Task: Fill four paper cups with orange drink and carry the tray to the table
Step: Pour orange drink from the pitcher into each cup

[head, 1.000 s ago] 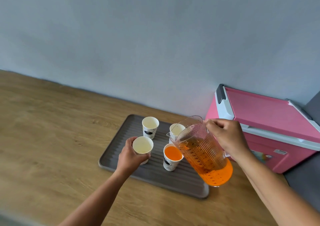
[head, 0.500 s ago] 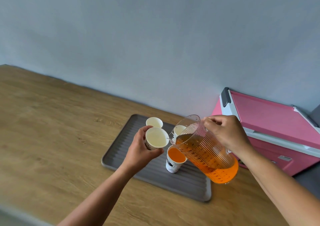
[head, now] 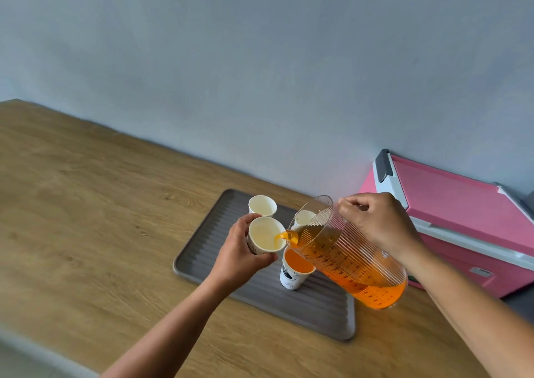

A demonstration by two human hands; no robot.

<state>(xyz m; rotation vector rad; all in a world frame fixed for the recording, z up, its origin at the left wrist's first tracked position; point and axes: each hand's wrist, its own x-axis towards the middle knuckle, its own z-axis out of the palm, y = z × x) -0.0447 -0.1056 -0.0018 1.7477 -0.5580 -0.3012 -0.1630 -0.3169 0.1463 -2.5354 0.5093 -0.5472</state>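
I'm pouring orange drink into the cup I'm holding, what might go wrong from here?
The held cup is tilted in the left hand and the stream lands near its rim, so drink may spill onto the tray.
The jug in the right hand is steeply tipped; a surge might overshoot.
The filled cup stands just below the spout and might get knocked.

Left hand (head: 239,252), mid-frame, grips a cup (head: 264,234), its forearm running to the lower left. Right hand (head: 378,224), centre right, grips a tilted jug (head: 346,259), its forearm running to the lower right.
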